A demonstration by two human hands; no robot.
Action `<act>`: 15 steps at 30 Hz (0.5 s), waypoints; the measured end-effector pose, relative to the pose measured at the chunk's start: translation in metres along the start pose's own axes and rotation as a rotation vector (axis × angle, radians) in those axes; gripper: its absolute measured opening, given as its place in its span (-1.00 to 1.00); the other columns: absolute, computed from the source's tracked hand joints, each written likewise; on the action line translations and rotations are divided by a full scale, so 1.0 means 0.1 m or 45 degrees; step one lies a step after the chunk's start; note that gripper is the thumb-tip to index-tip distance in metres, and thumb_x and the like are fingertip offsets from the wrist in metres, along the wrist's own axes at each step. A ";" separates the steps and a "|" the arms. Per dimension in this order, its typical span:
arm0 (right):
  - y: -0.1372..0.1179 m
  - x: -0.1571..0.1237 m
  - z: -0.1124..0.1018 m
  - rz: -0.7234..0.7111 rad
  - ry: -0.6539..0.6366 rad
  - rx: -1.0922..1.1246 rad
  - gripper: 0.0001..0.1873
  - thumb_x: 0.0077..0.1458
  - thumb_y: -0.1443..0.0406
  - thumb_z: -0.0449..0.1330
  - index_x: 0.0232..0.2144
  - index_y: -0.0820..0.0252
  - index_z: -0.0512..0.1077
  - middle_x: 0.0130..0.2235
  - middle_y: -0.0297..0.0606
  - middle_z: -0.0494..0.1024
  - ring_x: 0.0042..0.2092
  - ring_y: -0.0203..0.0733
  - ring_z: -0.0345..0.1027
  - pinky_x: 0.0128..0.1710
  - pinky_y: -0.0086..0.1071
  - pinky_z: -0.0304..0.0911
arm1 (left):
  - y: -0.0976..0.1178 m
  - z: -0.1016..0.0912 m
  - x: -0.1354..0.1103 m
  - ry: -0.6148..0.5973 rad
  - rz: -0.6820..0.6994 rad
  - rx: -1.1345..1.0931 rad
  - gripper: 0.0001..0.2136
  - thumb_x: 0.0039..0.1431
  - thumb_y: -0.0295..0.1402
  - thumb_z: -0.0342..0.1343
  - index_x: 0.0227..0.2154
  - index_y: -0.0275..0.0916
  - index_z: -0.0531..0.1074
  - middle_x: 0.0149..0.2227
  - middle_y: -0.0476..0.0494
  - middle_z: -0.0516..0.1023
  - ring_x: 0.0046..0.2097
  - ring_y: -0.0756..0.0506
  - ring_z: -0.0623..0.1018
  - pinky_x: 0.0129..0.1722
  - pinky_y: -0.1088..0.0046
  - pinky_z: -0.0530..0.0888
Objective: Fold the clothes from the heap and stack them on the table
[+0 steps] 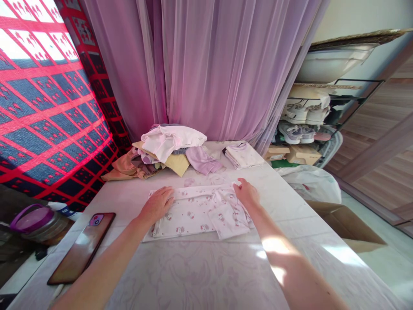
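Note:
A small white garment with a pink print (193, 213) lies spread flat on the pale table (200, 275), one sleeve folded inward. My left hand (158, 203) rests flat on its left part, fingers stretched out. My right hand (247, 191) lies on the garment's upper right edge, fingers together and pressing the cloth down. Neither hand lifts anything.
A heap of unfolded clothes (164, 153) sits at the table's far side, a folded white garment (243, 155) beside it. A phone (82, 247) lies at the left edge. A purple-lidded container (35, 221) is lower left; a shoe rack (309, 125) and cardboard box (348, 228) stand right.

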State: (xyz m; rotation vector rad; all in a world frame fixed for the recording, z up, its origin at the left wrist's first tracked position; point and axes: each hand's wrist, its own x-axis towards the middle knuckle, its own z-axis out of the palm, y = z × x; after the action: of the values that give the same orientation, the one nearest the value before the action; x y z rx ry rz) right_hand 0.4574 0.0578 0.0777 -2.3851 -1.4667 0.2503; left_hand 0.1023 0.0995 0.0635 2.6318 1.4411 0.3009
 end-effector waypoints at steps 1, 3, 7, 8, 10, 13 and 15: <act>-0.05 -0.02 -0.01 -0.063 0.048 -0.003 -0.51 0.21 0.18 -0.03 0.14 0.20 0.28 -0.01 -0.04 0.50 0.02 0.00 0.37 -0.02 -0.22 0.21 | 0.00 0.03 0.00 -0.026 0.000 0.014 -0.56 0.31 -0.16 -0.21 0.14 -0.18 0.29 0.25 -0.18 0.28 0.28 -0.18 0.22 0.23 0.20 0.18; -0.18 -0.07 0.01 -0.322 0.041 -0.007 -0.51 0.22 0.21 -0.04 0.16 0.18 0.28 0.16 -0.05 0.35 0.16 -0.01 0.22 0.13 -0.19 0.10 | 0.00 0.07 0.01 -0.122 -0.021 0.042 -0.49 0.31 -0.09 -0.22 0.24 -0.14 0.18 0.33 -0.18 0.13 0.33 -0.23 0.09 0.26 0.08 0.07; -0.39 -0.22 0.15 -0.821 -0.414 -0.015 -0.48 0.27 0.14 -0.11 0.24 0.05 0.19 0.33 -0.24 0.09 0.34 -0.10 -0.11 0.29 -0.12 -0.21 | 0.00 0.12 0.01 -0.279 -0.074 0.079 -0.45 0.30 -0.03 -0.26 0.30 -0.09 0.05 0.37 -0.19 -0.04 0.36 -0.27 -0.02 0.26 -0.04 -0.06; -0.41 -0.26 0.20 -0.855 -0.509 -0.023 -0.45 0.28 0.11 -0.15 0.26 0.06 0.15 0.35 -0.24 0.03 0.35 -0.10 -0.17 0.30 -0.09 -0.26 | 0.00 0.12 0.01 -0.281 -0.077 0.085 -0.44 0.30 -0.02 -0.26 0.30 -0.09 0.05 0.38 -0.20 -0.05 0.37 -0.27 -0.03 0.26 -0.03 -0.07; -0.40 -0.31 0.27 -0.857 -0.586 -0.032 -0.41 0.29 0.08 -0.21 0.29 0.12 0.09 0.37 -0.23 -0.04 0.37 -0.10 -0.25 0.31 -0.05 -0.36 | -0.01 0.14 0.01 -0.258 -0.078 0.094 -0.43 0.29 -0.02 -0.24 0.30 -0.09 0.05 0.38 -0.21 -0.05 0.36 -0.27 -0.02 0.26 -0.03 -0.08; -0.37 -0.33 0.32 -0.834 -0.570 0.002 -0.41 0.29 0.08 -0.21 0.29 0.11 0.10 0.37 -0.25 -0.05 0.38 -0.10 -0.28 0.32 -0.02 -0.41 | -0.01 0.16 0.01 -0.231 -0.079 0.104 -0.43 0.29 -0.01 -0.23 0.30 -0.09 0.05 0.37 -0.22 -0.04 0.36 -0.28 -0.01 0.26 -0.03 -0.08; -0.36 -0.31 0.30 -0.796 -0.555 0.111 -0.45 0.28 0.10 -0.16 0.24 0.07 0.20 0.34 -0.25 0.05 0.36 -0.11 -0.19 0.32 -0.04 -0.35 | -0.02 0.17 0.02 -0.235 -0.086 0.107 -0.42 0.28 0.00 -0.23 0.30 -0.09 0.05 0.37 -0.23 -0.03 0.36 -0.28 0.00 0.25 -0.03 -0.07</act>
State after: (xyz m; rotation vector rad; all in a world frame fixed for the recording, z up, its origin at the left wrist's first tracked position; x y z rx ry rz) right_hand 0.4040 0.0505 0.0622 -1.7485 -2.2503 0.6815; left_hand 0.1056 0.1015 0.0466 2.5870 1.5074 -0.0102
